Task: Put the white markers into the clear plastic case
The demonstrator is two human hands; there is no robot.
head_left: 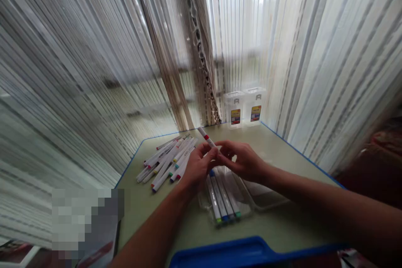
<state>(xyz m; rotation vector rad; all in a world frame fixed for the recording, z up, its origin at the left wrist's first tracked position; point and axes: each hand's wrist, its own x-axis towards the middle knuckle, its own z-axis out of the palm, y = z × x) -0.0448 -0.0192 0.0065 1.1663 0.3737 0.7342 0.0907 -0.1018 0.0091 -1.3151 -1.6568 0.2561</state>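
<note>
Between both hands is a white marker (pixel 204 135) with a red band, tilted with its far end up and to the left. My left hand (pixel 201 161) pinches it from the left side. From the right, my right hand (pixel 240 157) has its fingers closed on the marker's lower end. Just beneath the hands lies an open clear plastic case (pixel 246 207), holding several white markers (pixel 223 197) side by side with green and blue ends. To the left of my left hand is a loose pile of white markers (pixel 168 159) with variously coloured bands.
Two clear plastic boxes (pixel 235 111) with bright labels stand at the table's back edge. The pale green table (pixel 138 205) has a blue rim (pixel 220 255). String curtains (pixel 94 50) hang around its back and sides. A pixelated patch covers the lower left.
</note>
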